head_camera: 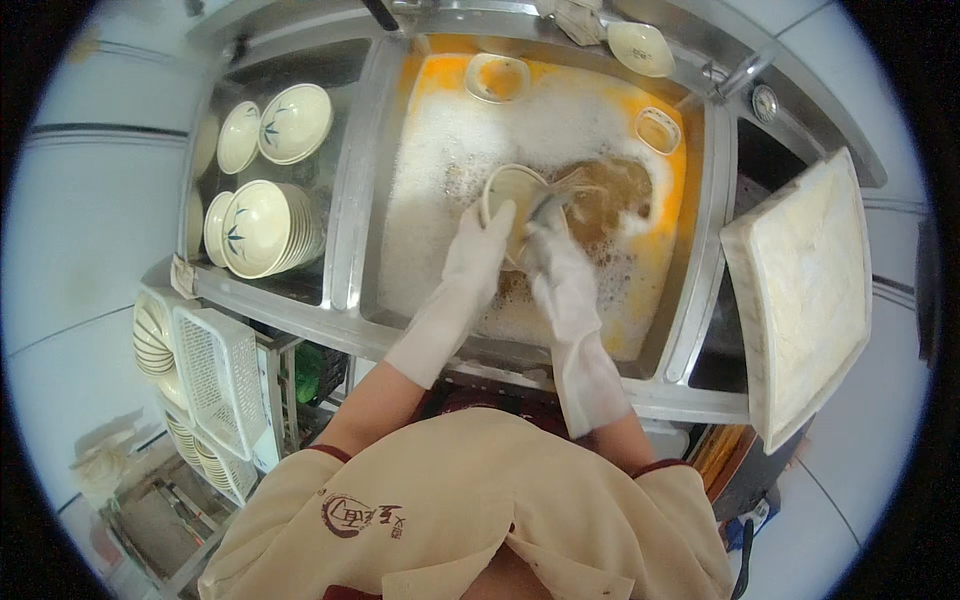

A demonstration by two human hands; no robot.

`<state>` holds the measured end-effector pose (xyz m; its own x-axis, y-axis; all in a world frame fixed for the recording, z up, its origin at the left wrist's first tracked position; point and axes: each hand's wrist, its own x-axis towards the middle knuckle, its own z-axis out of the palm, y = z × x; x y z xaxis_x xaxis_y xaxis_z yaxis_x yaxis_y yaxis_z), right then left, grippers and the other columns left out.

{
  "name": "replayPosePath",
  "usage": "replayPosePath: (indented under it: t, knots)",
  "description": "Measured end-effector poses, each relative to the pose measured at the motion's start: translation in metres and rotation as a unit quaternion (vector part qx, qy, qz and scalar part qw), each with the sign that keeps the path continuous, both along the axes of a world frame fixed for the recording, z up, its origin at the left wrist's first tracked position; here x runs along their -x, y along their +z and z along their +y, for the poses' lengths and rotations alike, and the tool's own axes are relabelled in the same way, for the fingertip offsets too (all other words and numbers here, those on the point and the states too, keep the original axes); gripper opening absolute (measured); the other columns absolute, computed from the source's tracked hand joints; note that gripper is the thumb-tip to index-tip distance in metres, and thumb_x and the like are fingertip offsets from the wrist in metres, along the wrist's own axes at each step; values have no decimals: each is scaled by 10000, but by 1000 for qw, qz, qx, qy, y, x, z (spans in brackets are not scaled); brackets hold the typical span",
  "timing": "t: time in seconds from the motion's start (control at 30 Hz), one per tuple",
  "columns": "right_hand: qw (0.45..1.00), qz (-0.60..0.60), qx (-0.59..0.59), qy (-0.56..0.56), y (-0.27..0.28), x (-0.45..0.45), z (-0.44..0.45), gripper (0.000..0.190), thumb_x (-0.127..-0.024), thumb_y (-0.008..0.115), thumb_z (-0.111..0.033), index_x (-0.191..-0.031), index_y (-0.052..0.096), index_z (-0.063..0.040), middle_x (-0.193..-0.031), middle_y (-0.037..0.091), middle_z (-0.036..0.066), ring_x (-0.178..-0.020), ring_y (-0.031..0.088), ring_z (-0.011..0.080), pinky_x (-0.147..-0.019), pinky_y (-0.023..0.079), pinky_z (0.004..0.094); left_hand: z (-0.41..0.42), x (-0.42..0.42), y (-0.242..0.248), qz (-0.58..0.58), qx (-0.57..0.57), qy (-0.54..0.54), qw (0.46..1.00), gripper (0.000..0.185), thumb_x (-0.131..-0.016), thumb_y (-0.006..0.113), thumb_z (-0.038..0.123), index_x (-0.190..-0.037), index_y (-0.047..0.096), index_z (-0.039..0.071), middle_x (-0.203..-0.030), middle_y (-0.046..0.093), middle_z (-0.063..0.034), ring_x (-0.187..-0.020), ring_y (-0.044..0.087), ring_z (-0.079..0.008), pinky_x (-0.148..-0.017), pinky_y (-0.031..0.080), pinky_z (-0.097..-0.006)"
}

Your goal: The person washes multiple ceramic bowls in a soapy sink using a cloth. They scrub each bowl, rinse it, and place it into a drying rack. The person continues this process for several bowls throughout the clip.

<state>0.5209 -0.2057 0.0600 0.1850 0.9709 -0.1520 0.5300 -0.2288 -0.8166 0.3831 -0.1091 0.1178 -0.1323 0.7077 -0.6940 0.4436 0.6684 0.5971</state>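
Both my hands wear long white rubber gloves and work over the middle basin of a steel sink (pixel 682 330). My left hand (pixel 474 244) grips a cream bowl (pixel 511 186) by its left side, thumb over the rim. At the bowl's right side is my right hand (pixel 564 262), its fingers blurred by motion around what looks like a grey pad (pixel 549 210). Foamy, brownish water (pixel 607 199) fills the basin beneath them. A squarish cream bowl (pixel 497 78) sits in the suds at the far side, and a smaller dish (pixel 658 130) at the far right corner.
Stacked cream bowls (pixel 259 229) and more bowls (pixel 296 124) stand in the left basin. On the back ledge rests a white dish (pixel 640 49). A large white rectangular tray (pixel 802 300) leans over the right basin. A perforated white basket (pixel 217 375) is below left, beside stacked dishes (pixel 152 334).
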Motion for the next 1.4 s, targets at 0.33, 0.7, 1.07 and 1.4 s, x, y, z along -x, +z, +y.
replayPosePath:
  t: [0.33,0.7,1.07,1.4]
  knots:
    - [949,-69,186,245,25,-3,35,527,-997,574,-57,-1518,611,-123,-1648,538,163,-1586,425,340,-1281,350,512,-12,10,-48,-205,45,76,975,675,-1037,672,465,-1587,544,97,-1536,618,-171,-1429,563,-304,-1233,403,-406]
    - [980,95,127,116,-19,6,16,623,-953,652,-71,-1570,575,-115,-1606,587,158,-1463,564,369,-1234,428,398,-9,38,-55,-305,78,141,939,696,-999,746,422,-1585,533,112,-1461,645,-143,-1350,612,-291,-1202,441,-410]
    - [967,34,119,223,-13,15,4,570,-981,636,-17,-1529,620,-173,-1639,530,193,-1548,462,345,-1308,357,407,-15,28,-10,-258,83,36,962,683,-1023,710,416,-1581,538,62,-1574,575,-172,-1537,434,-268,-1280,326,-441]
    - [960,-112,68,248,-19,10,3,558,-1034,509,-19,-1577,563,-138,-1536,631,193,-1425,601,367,-1205,478,432,-6,19,-15,-323,46,67,943,612,-1026,718,335,-1554,571,61,-1527,617,-142,-1378,591,-275,-1168,476,-412]
